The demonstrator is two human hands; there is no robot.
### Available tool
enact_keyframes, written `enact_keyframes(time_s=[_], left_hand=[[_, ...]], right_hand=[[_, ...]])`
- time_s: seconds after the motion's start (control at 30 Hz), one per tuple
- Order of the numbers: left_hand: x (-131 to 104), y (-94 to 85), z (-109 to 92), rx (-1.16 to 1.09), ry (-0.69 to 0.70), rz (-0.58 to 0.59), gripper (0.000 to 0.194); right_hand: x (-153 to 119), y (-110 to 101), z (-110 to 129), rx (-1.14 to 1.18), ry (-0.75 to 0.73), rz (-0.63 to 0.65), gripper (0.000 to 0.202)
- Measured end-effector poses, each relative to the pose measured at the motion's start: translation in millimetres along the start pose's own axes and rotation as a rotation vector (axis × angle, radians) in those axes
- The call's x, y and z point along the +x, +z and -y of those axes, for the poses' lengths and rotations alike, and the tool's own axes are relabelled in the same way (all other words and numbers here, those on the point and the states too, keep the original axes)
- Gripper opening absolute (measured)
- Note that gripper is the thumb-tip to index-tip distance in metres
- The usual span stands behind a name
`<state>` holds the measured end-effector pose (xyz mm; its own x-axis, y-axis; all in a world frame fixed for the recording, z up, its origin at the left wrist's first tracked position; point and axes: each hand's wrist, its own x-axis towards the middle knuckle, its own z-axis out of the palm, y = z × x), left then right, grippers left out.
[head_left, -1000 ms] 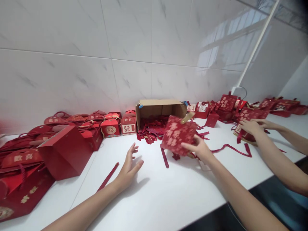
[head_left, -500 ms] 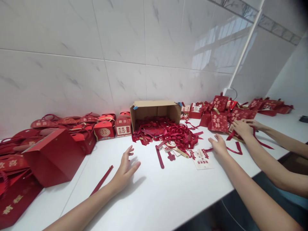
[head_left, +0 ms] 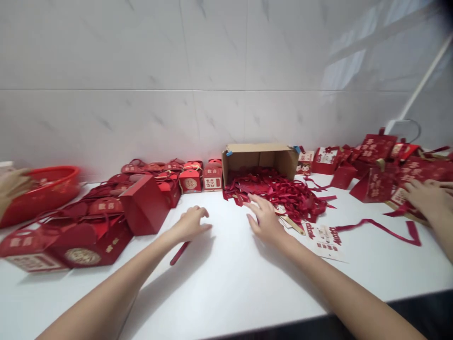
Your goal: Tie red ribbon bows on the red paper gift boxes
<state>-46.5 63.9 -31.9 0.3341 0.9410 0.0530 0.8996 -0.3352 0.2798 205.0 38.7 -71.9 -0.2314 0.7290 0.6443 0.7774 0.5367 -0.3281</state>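
My left hand [head_left: 192, 224] hovers over the white table, fingers apart and holding nothing. Just beneath it lies a dark red strip [head_left: 179, 253], partly hidden by the hand. My right hand [head_left: 264, 221] is spread at the near left edge of a heap of dark red ribbons [head_left: 300, 196], nothing visible in its grasp. The ribbons spill from a cardboard box [head_left: 260, 148] lying on its side. To the right of my right hand rests a white printed card [head_left: 327, 241] with red lettering, and a loose red ribbon [head_left: 385, 230] trails beyond it.
Red gift boxes [head_left: 94, 238] with cord handles crowd the left side. Behind them stands a red plastic basin [head_left: 56, 186]. More red boxes [head_left: 375, 182] stand at the right, where another person's hands [head_left: 426, 196] work. A tiled wall [head_left: 212, 113] closes the back.
My right hand has moved left, away from the card and ribbon, to the heap's near left side. My left hand now covers part of the red strip. The view has turned left.
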Motion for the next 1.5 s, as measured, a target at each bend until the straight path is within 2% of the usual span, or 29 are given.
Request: enact_keyframes(time_s=[0.1,0.17,0.23,0.33,0.43,0.6,0.7,0.8,0.97,1.07,1.2,1.37,1.5], left_hand=[[-19,-17.2,23,0.019,-0.147,0.056,0.03],[-35,-15.2,31,0.008,-0.195,0.082,0.028],[-46,-7.0,33,-0.011,-0.204,0.077,0.028],[-44,6.4,31,-0.047,-0.181,0.012,0.033],[-26,14.9,31,-0.1,-0.161,-0.047,0.034],[-6,19.4,32,-0.206,-0.134,-0.029,0.013],[-8,18.9,31,-0.289,-0.123,-0.046,0.007],[-13,19.1,24,-0.403,-0.078,-0.069,0.01],[-22,28.6,0,-0.65,0.059,-0.038,0.02],[-27,37.9,-15,-0.792,0.103,-0.047,0.024],[-31,46.6,-23,-0.95,0.091,-0.095,0.026],[-31,49.5,-21,-1.074,0.032,-0.168,0.027],[-28,49.2,-19,-1.147,0.007,-0.171,0.03]], right_hand=[[7,36,11,0.089,-0.027,0.138,0.032],[6,52,14,0.138,-0.026,0.168,0.03],[2,59,16,0.177,-0.03,0.166,0.027],[-6,58,21,0.222,-0.029,0.154,0.022],[-12,54,26,0.253,-0.015,0.139,0.019],[-15,52,31,0.362,0.032,0.114,0.018],[-15,51,34,0.49,0.087,0.112,0.017],[-13,50,39,0.676,0.221,0.117,0.016],[-13,53,47,0.81,0.321,0.12,0.026],[-14,53,51,1.014,0.373,0.171,0.031],[-15,49,55,1.157,0.389,0.217,0.031],[-14,43,59,1.219,0.476,0.25,0.036],[-12,39,61,1.29,0.494,0.273,0.039]])
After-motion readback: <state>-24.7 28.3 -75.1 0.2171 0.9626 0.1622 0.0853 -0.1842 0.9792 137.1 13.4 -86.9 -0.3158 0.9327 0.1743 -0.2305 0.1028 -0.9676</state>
